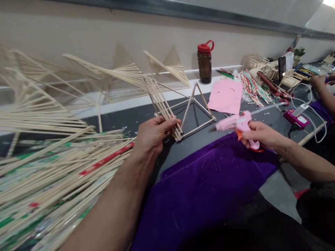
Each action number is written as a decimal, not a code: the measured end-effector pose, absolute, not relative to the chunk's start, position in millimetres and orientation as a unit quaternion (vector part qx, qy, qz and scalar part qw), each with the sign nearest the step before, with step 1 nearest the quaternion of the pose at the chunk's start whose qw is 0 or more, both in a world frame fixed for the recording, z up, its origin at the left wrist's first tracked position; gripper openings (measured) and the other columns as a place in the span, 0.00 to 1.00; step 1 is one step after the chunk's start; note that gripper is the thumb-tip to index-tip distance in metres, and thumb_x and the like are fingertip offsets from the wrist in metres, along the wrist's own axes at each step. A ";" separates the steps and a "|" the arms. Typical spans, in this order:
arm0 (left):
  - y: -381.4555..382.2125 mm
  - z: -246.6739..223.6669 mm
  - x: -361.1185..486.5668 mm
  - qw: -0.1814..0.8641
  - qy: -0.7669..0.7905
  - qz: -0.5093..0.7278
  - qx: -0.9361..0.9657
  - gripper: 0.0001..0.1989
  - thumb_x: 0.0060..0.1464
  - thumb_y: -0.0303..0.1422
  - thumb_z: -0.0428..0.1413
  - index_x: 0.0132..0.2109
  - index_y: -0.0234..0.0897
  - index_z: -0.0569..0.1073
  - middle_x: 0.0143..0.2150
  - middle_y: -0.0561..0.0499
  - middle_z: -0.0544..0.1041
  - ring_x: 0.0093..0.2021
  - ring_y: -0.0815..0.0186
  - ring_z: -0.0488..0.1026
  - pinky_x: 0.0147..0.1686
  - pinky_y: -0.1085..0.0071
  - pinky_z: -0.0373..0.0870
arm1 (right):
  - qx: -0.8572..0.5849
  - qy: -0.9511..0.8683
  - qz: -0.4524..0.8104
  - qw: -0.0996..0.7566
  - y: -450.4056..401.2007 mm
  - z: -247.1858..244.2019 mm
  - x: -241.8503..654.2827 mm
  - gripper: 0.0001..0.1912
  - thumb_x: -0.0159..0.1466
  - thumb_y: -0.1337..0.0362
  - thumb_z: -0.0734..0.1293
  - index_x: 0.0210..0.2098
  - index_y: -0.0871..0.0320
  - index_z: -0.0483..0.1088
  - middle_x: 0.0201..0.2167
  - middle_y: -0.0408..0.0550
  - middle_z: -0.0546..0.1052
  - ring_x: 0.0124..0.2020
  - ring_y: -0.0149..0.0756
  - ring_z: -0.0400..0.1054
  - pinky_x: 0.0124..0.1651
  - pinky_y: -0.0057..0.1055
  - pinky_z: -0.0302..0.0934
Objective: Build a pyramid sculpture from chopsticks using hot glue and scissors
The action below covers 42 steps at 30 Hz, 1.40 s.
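Note:
My left hand (157, 134) pinches the lower part of a stick structure (161, 99), whose thin wooden sticks lean up and to the left. Right beside it stands a small frame of sticks (200, 126) shaped like a pyramid, on the dark table (193, 144). My right hand (258, 134) is closed round a pink glue gun (231, 122), its nozzle pointing left toward the frame's right corner, apart from it. The gun is blurred. Purple cloth (209, 181) hangs over the table edge below both hands.
Bundled sticks (65, 174) lie at the left; twisted stick models (115, 75) stand behind. A red-capped bottle (204, 64) and pink sheet (226, 96) are at the back. A magenta power box (295, 118) with white cables sits right, near another person's hand (320, 83).

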State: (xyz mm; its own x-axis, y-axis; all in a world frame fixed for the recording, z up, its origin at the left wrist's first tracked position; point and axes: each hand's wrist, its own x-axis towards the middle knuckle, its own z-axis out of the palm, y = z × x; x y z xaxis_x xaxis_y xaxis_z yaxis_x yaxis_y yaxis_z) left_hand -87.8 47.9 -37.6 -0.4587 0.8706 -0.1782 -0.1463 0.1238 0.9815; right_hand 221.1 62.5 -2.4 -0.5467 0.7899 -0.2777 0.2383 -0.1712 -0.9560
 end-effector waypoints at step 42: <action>46.7 -43.1 -81.8 0.397 0.621 0.630 0.246 0.16 0.28 0.36 0.67 0.29 0.33 0.77 0.24 0.52 0.78 0.19 0.71 0.68 0.17 0.75 0.66 | -0.604 -0.690 0.206 0.342 275.9 53.3 218.9 0.03 0.56 0.68 0.66 0.26 0.60 0.68 0.18 0.42 0.65 0.19 0.28 0.59 0.21 0.26 0.54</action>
State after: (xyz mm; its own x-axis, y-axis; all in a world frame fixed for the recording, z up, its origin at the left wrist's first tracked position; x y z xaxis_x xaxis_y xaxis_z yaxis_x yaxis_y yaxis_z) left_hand -81.8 46.7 -43.1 -0.5637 0.8055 -0.1828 -0.1947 0.0855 0.9771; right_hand 218.9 275.9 53.3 -0.0365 0.9740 0.2236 0.6923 0.1860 -0.6972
